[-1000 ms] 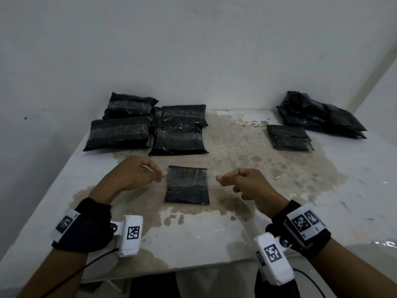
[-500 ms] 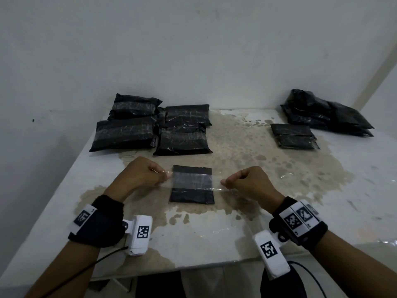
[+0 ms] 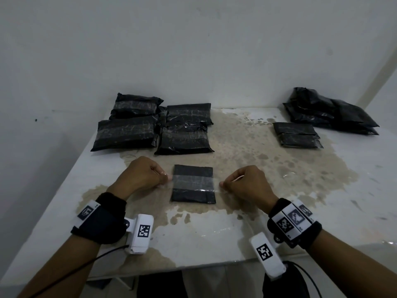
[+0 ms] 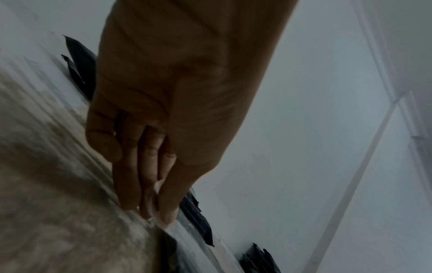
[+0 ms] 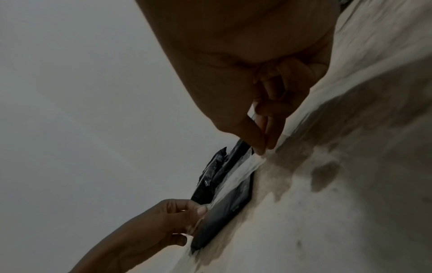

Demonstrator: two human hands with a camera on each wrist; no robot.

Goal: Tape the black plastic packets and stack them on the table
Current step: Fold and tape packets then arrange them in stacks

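A: Nearest the viewer?
B: Two forearms with wrist cameras. Left hand (image 3: 144,176) pinching one end of a clear tape strip (image 3: 193,183); right hand (image 3: 247,186) pinching the other end, thumb against forefinger.

A: Location of the packet being taped?
B: Small black packet (image 3: 193,195) flat on the table (image 3: 214,237), between the hands, near the front edge.

A: Changed from a second ago?
B: Strip then held stretched above the packet; now lowered onto its middle, ends reaching past both sides. Likely meaning: taping underway, ends not yet pressed down, stacking still ahead.

A: Farther back?
B: Taped packets (image 3: 154,127) grouped at far left; a folded packet (image 3: 297,134) and a heap of black packets (image 3: 330,111) at far right.

A: Surface and room?
B: White tabletop with a wide tan stain (image 3: 257,160). Bare white wall (image 3: 193,50) behind.
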